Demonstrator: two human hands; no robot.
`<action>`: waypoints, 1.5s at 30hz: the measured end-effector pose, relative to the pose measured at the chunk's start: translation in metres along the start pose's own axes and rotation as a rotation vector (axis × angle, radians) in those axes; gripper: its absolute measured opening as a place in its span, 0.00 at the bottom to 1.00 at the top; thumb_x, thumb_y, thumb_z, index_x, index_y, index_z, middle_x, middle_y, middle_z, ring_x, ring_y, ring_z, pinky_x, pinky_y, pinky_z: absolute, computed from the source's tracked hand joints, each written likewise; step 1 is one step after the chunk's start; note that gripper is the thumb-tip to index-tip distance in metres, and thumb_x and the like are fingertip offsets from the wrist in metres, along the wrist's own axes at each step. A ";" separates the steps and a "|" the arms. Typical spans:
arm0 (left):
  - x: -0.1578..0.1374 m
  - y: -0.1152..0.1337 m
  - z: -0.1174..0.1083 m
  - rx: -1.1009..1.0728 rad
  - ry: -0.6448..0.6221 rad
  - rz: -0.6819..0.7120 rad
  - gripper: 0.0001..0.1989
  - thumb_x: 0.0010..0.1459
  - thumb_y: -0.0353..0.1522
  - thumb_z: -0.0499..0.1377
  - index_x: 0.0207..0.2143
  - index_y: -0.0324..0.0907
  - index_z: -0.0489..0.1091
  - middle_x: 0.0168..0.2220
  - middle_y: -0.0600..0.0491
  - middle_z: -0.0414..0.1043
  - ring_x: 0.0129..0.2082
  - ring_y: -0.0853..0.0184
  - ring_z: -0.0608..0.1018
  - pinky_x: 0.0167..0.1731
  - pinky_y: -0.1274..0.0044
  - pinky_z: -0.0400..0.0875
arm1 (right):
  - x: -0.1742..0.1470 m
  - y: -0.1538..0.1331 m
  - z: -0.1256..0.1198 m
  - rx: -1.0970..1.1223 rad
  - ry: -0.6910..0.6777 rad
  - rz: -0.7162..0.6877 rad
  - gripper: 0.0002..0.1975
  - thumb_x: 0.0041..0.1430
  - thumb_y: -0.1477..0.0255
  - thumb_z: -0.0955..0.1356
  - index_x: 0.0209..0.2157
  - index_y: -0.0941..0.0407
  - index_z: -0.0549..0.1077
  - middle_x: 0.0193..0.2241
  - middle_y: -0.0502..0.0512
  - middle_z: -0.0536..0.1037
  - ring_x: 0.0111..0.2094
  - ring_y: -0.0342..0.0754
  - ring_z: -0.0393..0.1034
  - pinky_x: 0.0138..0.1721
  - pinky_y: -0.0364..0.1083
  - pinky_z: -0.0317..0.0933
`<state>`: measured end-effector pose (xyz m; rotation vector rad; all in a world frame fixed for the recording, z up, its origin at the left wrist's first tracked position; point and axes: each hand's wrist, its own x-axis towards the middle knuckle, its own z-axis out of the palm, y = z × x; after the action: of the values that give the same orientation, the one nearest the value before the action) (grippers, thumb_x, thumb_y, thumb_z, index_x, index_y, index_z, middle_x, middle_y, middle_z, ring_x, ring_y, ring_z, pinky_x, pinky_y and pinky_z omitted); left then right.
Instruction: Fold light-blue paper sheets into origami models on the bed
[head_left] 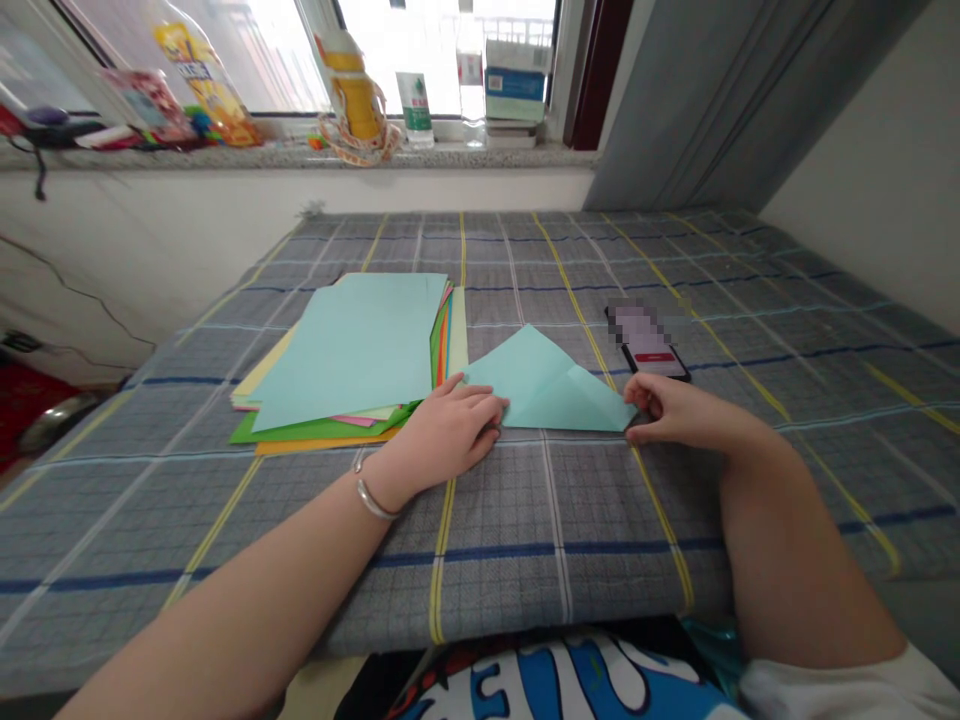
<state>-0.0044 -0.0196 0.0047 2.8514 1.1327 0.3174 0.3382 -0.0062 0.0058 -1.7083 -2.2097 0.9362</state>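
The folded paper (pixel 544 390) and the top sheet (pixel 352 345) are pale turquoise; the sheets beneath (pixel 300 432) show green, orange, pink and cream. Yellow, white and blue lines check the grey cloth (pixel 502 520).

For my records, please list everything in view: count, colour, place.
folded paper: 1, light blue, centre
paper stack: 1, multicoloured, left
phone: 1, black, right
cloth: 1, grey plaid, beneath
windowsill: 1, grey, back
container: 1, yellow, windowsill
tube: 1, white-green, windowsill
bottle: 1, clear, windowsill right
pile: uncounted, mixed, windowsill right
clutter: uncounted, mixed, windowsill left
window: 1, white, back
curtain: 1, grey, right
bracelet: 1, silver, left wrist
left grip, right grip: 2, bare, touching folded paper
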 end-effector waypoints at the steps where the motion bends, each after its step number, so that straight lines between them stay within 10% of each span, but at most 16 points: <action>1: 0.001 0.000 0.002 -0.005 0.025 -0.005 0.07 0.63 0.33 0.55 0.43 0.42 0.68 0.47 0.49 0.74 0.51 0.62 0.74 0.62 0.58 0.56 | -0.001 -0.003 0.000 -0.001 0.062 -0.035 0.20 0.42 0.65 0.74 0.37 0.54 0.67 0.29 0.49 0.70 0.30 0.46 0.66 0.29 0.44 0.61; 10: 0.012 0.005 0.016 0.069 0.108 0.077 0.19 0.64 0.35 0.55 0.57 0.44 0.63 0.49 0.49 0.73 0.49 0.61 0.74 0.57 0.62 0.61 | 0.012 -0.051 0.029 -0.287 0.401 -0.605 0.19 0.54 0.64 0.72 0.47 0.50 0.74 0.54 0.59 0.71 0.58 0.57 0.61 0.58 0.60 0.55; 14: 0.016 0.006 0.020 0.144 0.144 0.125 0.12 0.66 0.34 0.53 0.49 0.46 0.71 0.54 0.49 0.70 0.48 0.61 0.75 0.52 0.65 0.65 | 0.017 -0.047 0.042 -0.446 0.313 -0.596 0.19 0.49 0.62 0.75 0.44 0.48 0.78 0.60 0.56 0.67 0.65 0.62 0.48 0.59 0.63 0.53; 25: 0.040 0.014 0.026 0.091 0.225 0.007 0.09 0.64 0.34 0.54 0.34 0.42 0.71 0.30 0.53 0.75 0.33 0.64 0.76 0.39 0.70 0.64 | 0.024 -0.073 0.051 -0.498 0.394 -0.557 0.08 0.62 0.71 0.65 0.35 0.53 0.77 0.34 0.53 0.80 0.41 0.51 0.69 0.46 0.49 0.59; 45: 0.040 0.000 0.025 0.065 0.393 0.073 0.12 0.66 0.35 0.53 0.31 0.43 0.71 0.32 0.56 0.77 0.34 0.67 0.74 0.44 0.70 0.61 | 0.017 -0.066 0.042 -0.541 0.632 -0.453 0.06 0.57 0.75 0.66 0.28 0.53 0.74 0.33 0.52 0.78 0.36 0.48 0.70 0.36 0.46 0.57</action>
<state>0.0292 0.0085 -0.0129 2.9726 1.1079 0.8939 0.2585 -0.0144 0.0078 -1.2976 -2.3151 -0.3021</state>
